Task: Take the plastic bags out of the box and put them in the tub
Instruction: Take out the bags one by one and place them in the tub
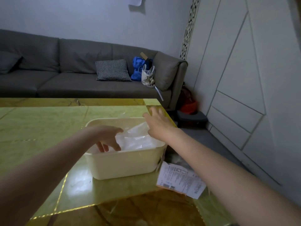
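Key relation: the plastic bags [136, 138] lie directly under and just right of the left grip [108, 138], inside the tub [123, 165]; this is the nearer hand, its fingertips reaching down among them.
Left grip: fingers apart and loosely bent, pointing down into the tub's left half; whether they touch the plastic I cannot tell, and nothing is clamped.
Right grip: the right grip [157, 119] hangs over the tub's far right corner, fingers spread and straight, holding nothing; the bags lie below it and toward the person.
Bags' lie: a crumpled clear heap, long axis roughly across the tub from left grip toward right grip, one edge rising toward the right grip's wrist.
Tub: on the bench [40, 126], between the two forearms.
Box: the box [180, 180] with a printed label sits beside the tub's near right corner, under the right forearm, closer to the right grip.
Judgement: the bags seem already delivered; a further reach to the box would suit the right grip.
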